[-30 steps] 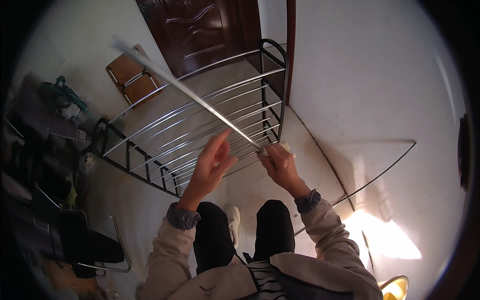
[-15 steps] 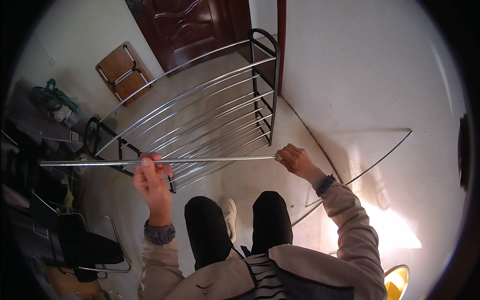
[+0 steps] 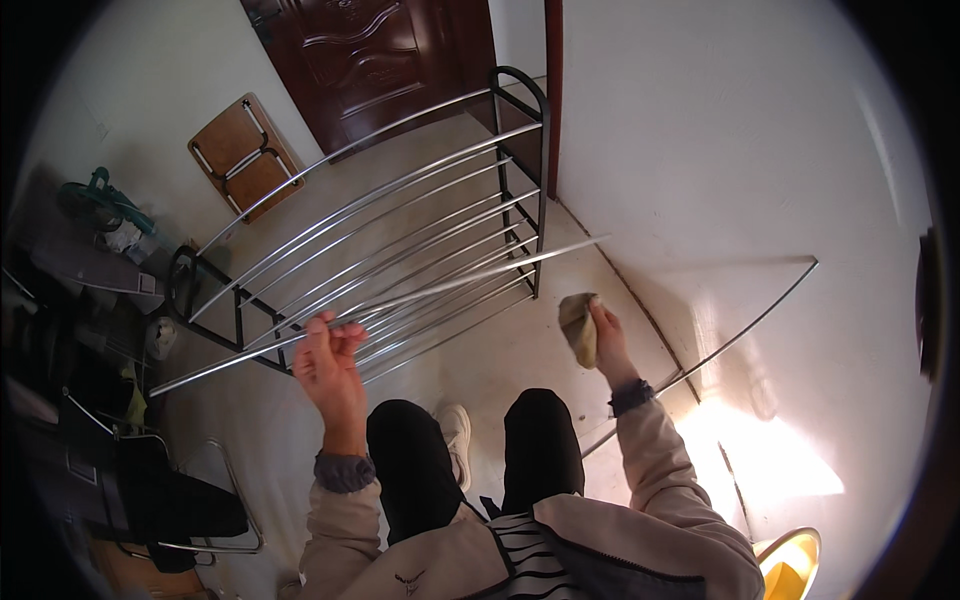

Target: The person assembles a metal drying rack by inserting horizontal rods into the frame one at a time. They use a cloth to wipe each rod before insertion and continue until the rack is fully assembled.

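Observation:
My left hand [image 3: 332, 375] grips a long, thin silver metal rod [image 3: 450, 285] between thumb and fingers, a little left of the rod's middle. The rod slants, its right end farther away and its left end nearer me. Apart from the rod, my right hand [image 3: 612, 345] pinches a crumpled greenish-beige cloth [image 3: 576, 328]. Beyond both hands stands a rack of silver tubes with black end frames [image 3: 544, 185]; the rod crosses in front of it in the view.
Another long rod [image 3: 742, 335] leans at the right wall. A folded wooden table [image 3: 240, 150] rests against the far wall by a dark red door [image 3: 390, 70]. A black chair [image 3: 180, 490] is at left, a yellow basin [image 3: 797, 562] at lower right.
My right hand has come off the rod's right end and moved slightly right and nearer, with the cloth now showing in it. The rod has tilted, its right end swinging away.

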Action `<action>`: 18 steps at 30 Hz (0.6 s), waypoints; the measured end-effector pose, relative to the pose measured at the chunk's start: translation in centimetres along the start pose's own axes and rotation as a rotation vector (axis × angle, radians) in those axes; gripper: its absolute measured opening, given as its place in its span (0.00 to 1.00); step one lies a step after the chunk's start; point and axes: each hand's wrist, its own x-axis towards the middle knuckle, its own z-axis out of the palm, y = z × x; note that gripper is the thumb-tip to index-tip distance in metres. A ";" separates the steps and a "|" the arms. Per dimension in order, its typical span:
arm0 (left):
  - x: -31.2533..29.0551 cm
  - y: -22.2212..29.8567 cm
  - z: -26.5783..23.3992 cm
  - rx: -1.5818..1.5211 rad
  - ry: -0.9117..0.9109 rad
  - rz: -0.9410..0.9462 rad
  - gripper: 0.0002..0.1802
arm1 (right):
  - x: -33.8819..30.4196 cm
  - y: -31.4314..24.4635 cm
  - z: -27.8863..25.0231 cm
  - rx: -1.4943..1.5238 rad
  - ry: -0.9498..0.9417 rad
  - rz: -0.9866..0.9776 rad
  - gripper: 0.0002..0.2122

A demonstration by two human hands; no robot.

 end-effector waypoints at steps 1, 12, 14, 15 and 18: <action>-0.6 -1.6 0.9 0.025 0.003 -0.068 0.16 | -1.1 0.2 1.9 0.086 -0.081 0.017 0.21; -4.5 -9.3 4.4 0.161 -0.206 -0.422 0.20 | -4.6 -0.6 13.6 0.393 -0.094 0.088 0.21; -4.4 -9.0 3.9 0.150 -0.194 -0.418 0.21 | -3.6 -0.8 12.7 0.363 -0.025 0.065 0.20; -4.2 -8.7 3.6 0.119 -0.201 -0.419 0.21 | -2.8 -1.2 12.0 0.424 -0.025 0.039 0.19; -3.4 -7.3 2.4 0.134 -0.111 -0.389 0.22 | 0.0 -3.1 7.7 0.534 0.015 -0.003 0.17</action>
